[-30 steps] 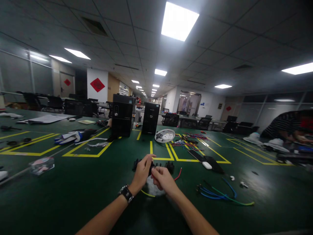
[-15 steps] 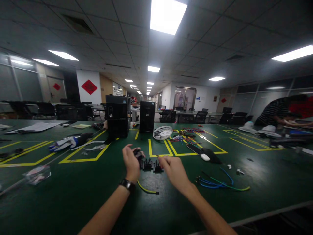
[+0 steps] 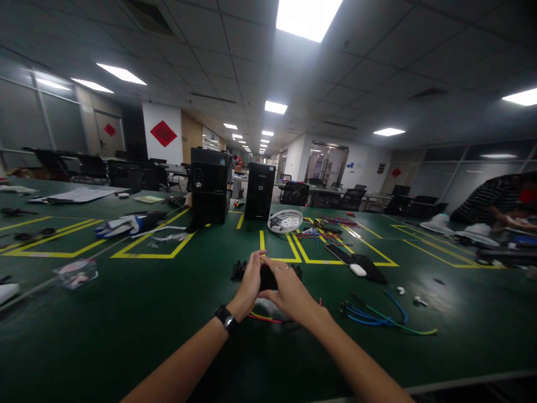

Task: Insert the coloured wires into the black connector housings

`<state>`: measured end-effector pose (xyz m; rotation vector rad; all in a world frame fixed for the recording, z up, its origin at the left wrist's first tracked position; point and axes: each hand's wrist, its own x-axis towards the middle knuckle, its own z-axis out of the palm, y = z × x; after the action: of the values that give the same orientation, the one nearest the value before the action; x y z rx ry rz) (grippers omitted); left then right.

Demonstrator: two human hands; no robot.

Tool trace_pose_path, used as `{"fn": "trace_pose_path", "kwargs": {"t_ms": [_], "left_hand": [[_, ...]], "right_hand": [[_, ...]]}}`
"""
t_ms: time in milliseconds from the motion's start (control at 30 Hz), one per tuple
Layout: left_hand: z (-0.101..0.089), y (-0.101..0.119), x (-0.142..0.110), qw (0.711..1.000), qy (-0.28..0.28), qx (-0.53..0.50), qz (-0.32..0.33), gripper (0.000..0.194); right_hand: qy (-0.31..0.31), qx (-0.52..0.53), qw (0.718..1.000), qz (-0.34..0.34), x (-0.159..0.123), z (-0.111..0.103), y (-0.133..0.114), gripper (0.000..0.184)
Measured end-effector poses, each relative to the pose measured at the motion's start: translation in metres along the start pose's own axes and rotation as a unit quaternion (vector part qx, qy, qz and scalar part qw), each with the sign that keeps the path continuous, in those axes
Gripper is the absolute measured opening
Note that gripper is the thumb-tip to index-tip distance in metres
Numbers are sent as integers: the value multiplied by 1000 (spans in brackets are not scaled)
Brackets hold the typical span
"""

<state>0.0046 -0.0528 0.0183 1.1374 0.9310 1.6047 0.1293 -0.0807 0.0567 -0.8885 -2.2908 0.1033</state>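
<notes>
My left hand (image 3: 248, 286) and my right hand (image 3: 289, 291) meet over the green table (image 3: 126, 324) and close together on a small black part (image 3: 267, 276). A row of black connector pieces (image 3: 239, 271) lies just behind the hands, partly hidden by them. Red and yellow wires (image 3: 262, 318) lie on the table under my wrists. A black watch (image 3: 225, 317) is on my left wrist.
A bundle of blue, green and yellow wires (image 3: 377, 319) lies to the right. Two black computer towers (image 3: 211, 190) stand behind, with a white basket (image 3: 285, 220), more wires and a white mouse (image 3: 358, 270). Another person (image 3: 495, 210) leans over the far right.
My hands, apart over the black pieces half a second ago, have come back together on the black part. The red wire shows again under my right wrist.
</notes>
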Motion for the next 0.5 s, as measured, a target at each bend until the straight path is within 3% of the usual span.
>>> {"fn": "trace_pose_path", "kwargs": {"t_ms": [67,133,200,267,367,500], "left_hand": [[-4,-1,1,997,-32,63,14,49],[-12,5,4,980,-59,176,69,47],[-22,13,7,933,-66,324,140,42],[-33,18,9,872,-65,456,165,42],[-46,13,12,801,-85,580,120,56],[-53,-4,16,765,-143,626,54,71]], "right_hand": [[-30,10,1000,0,2,-8,22,64],[-15,-10,999,48,-2,-20,50,55],[-5,-46,991,123,-10,-35,82,49],[-43,-81,977,193,-20,-47,111,45],[-111,-83,962,234,-33,-51,140,45],[-113,-53,967,222,-36,-30,149,52]]}}
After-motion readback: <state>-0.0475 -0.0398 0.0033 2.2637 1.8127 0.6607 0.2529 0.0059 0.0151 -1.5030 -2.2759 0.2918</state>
